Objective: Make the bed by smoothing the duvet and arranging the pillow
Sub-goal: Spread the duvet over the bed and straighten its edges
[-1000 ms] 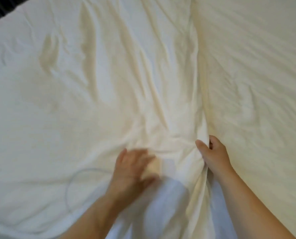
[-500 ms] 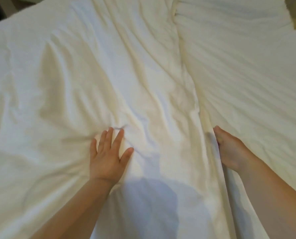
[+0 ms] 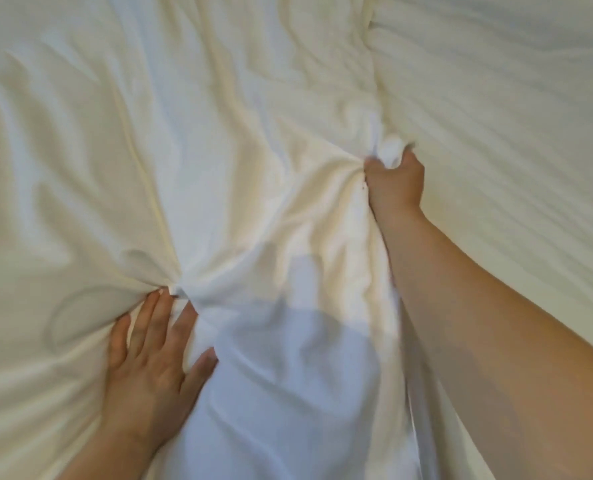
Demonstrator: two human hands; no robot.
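White bedding fills everything in sight, with no floor or wall showing: a rumpled duvet (image 3: 219, 150) covers the middle and the whole nine o'clock side, and a smoother stretch of striped white sheet (image 3: 513, 150) lies from one o'clock round to four. The duvet's edge runs as a seam from about twelve o'clock down to five, where the two fabrics meet. A soft shadow falls across the cloth near six o'clock, between the two forearms. Deep creases fan across the duvet, and they draw together at two spots where the hands are. The left hand (image 3: 153, 358) lies at about seven o'clock, palm down and flat on the duvet, fingers spread apart and thumb out to the side; its fingertips (image 3: 156, 296) press into a knot of folds that radiates away toward eleven and nine. The right hand (image 3: 393, 183) sits at about two o'clock from the centre, right on the duvet's edge, curled into a fist with a small bunch of the white fabric poking up between thumb and fingers. Its bare forearm stretches back toward four o'clock along the seam. I cannot pick out a pillow anywhere in this spread.
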